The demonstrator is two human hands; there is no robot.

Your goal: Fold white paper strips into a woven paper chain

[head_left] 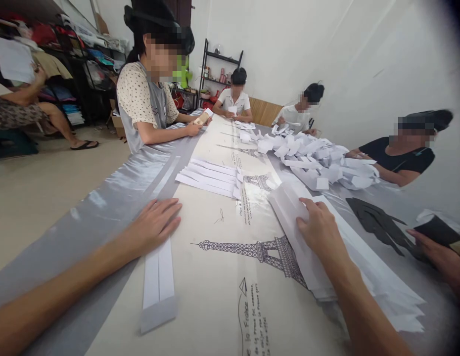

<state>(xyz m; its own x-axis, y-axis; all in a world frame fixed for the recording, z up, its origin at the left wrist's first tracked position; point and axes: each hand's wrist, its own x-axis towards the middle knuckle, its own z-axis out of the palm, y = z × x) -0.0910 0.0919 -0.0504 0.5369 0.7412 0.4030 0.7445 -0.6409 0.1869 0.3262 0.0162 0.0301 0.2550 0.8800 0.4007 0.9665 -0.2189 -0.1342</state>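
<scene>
My left hand [156, 227] lies flat, fingers stretched out, over the far end of a long white paper piece [159, 277] with a slit along its middle. The near end of that piece is folded or layered. At the right, my right hand [321, 225] has its thumb and forefinger bent at the edge of a white paper sheet [285, 200], which lies on a fanned stack of large white sheets [367, 262]. The other right fingers are partly hidden. Beyond my hands, between them, several white paper strips [211, 177] lie side by side.
The long table wears a cloth printed with Eiffel Towers [248, 251]. A heap of cut white paper [311, 155] covers its far right. Black flat pieces [374, 220] lie nearer, beside another person's hand [437, 252]. Several people sit around; one [144, 104] handles a small paper piece.
</scene>
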